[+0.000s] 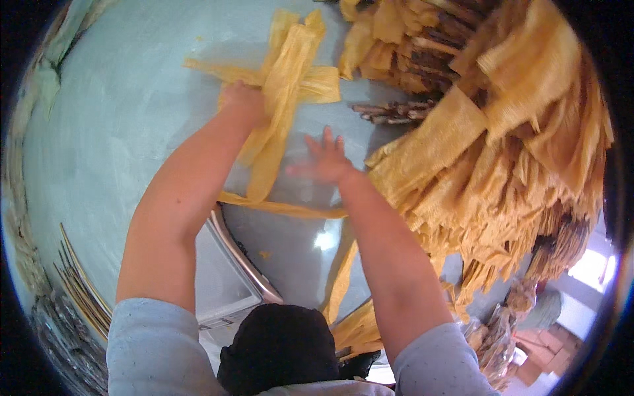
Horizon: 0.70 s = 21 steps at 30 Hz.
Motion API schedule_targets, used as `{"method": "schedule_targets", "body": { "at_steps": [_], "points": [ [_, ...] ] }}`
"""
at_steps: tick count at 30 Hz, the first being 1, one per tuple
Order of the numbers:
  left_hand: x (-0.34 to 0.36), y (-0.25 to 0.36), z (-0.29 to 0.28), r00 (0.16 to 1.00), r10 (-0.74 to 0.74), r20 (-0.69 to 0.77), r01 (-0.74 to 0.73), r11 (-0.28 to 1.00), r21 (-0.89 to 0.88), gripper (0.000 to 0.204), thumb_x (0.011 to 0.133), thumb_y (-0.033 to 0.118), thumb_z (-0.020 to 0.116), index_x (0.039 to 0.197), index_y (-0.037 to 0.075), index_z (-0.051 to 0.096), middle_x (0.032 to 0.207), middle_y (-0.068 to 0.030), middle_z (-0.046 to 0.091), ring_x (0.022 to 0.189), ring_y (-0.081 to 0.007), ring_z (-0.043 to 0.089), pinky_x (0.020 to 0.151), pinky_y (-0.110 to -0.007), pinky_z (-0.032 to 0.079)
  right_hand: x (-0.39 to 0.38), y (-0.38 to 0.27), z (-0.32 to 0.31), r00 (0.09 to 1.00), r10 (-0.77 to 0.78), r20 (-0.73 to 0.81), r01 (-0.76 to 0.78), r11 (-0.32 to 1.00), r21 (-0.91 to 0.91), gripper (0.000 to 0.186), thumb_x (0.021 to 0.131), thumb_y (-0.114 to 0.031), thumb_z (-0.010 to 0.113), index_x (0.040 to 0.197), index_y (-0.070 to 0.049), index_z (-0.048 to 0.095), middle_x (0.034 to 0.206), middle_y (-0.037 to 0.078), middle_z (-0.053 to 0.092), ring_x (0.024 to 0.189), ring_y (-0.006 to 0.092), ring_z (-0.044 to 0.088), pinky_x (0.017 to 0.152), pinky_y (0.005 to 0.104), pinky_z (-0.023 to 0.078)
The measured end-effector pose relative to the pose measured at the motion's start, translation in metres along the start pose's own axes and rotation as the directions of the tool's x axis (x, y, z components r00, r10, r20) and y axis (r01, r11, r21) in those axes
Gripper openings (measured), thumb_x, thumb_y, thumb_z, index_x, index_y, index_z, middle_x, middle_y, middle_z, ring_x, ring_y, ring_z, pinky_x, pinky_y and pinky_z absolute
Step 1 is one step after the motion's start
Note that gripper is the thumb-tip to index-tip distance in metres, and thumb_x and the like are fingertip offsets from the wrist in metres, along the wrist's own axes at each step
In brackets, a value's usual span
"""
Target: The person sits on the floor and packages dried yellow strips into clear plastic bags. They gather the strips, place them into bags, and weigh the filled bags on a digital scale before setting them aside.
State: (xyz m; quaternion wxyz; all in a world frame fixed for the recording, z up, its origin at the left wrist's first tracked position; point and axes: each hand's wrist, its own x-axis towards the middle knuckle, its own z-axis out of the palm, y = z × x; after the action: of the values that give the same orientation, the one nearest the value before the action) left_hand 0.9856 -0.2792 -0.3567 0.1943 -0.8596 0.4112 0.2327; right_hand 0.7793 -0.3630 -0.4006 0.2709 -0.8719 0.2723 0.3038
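Long, wrinkled yellow strips, thin like crepe or dried skin, lie crossed at the top centre of the blue-green surface. The upright strip (284,112) overlaps a sideways strip (320,84). My left hand (243,104) is at the left side of the crossing, against the strips; its fingers are blurred and partly hidden. To the right of the upright strip, my right hand (323,160) hovers with fingers spread and nothing in it. A narrow yellow strip (284,208) runs sideways below both hands.
A big heap of yellow strips (456,178) fills the right side, with bundles of thin brown sticks (396,112) beside it. Long thin sticks (82,284) lie at lower left. A pale, metal-edged object (228,270) sits between my arms. Clear plastic (485,343) is at lower right.
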Motion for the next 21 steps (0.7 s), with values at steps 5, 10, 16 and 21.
{"method": "schedule_targets", "body": {
  "at_steps": [5, 10, 16, 21],
  "points": [
    [-0.028, 0.020, 0.023, 0.979, 0.041, -0.199, -0.039, 0.999, 0.015, 0.061, 0.075, 0.041, 0.064, 0.128, 0.013, 0.053, 0.140, -0.0124, 0.038, 0.126, -0.0313, 0.037, 0.102, -0.043, 0.033, -0.076, 0.004, 0.050, 0.977, -0.103, -0.189, 0.096, 0.994, -0.049, 0.074, 0.069, -0.048, 0.069, 0.135, -0.029, 0.043, 0.152, 0.015, 0.007, 0.138, 0.0414, 0.008, 0.102, 0.0650, 0.021],
    [-0.022, 0.016, 0.053, 0.979, 0.144, -0.141, -0.177, 0.950, -0.257, 0.047, 0.072, 0.041, 0.065, 0.112, 0.016, 0.060, 0.112, -0.0122, 0.059, 0.113, -0.0292, 0.048, 0.097, -0.042, 0.038, -0.144, 0.053, 0.131, 0.921, -0.364, -0.138, 0.334, 0.921, -0.201, 0.044, 0.082, -0.031, 0.059, 0.124, -0.020, 0.054, 0.141, 0.013, 0.033, 0.132, 0.0326, 0.030, 0.103, 0.0628, 0.023],
    [-0.031, 0.076, 0.124, 0.968, 0.178, -0.178, -0.236, 0.406, -0.883, 0.027, 0.068, 0.029, 0.070, 0.083, 0.008, 0.063, 0.083, -0.0086, 0.066, 0.076, -0.0244, 0.060, 0.072, -0.036, 0.048, -0.273, 0.114, 0.181, 0.969, -0.246, -0.024, 0.248, 0.966, 0.079, 0.032, 0.086, -0.028, 0.052, 0.114, -0.016, 0.059, 0.123, 0.012, 0.053, 0.121, 0.0286, 0.045, 0.104, 0.0514, 0.027],
    [-0.087, 0.189, 0.145, 0.979, -0.001, -0.206, -0.175, 0.523, -0.834, 0.020, 0.070, 0.022, 0.068, 0.077, 0.005, 0.061, 0.075, -0.0126, 0.065, 0.069, -0.0255, 0.062, 0.065, -0.036, 0.049, -0.335, 0.286, 0.214, 0.909, -0.264, -0.321, 0.140, 0.921, -0.362, 0.027, 0.082, -0.019, 0.055, 0.107, -0.025, 0.065, 0.105, 0.007, 0.059, 0.101, 0.0277, 0.054, 0.089, 0.0393, 0.042]
  ]
}}
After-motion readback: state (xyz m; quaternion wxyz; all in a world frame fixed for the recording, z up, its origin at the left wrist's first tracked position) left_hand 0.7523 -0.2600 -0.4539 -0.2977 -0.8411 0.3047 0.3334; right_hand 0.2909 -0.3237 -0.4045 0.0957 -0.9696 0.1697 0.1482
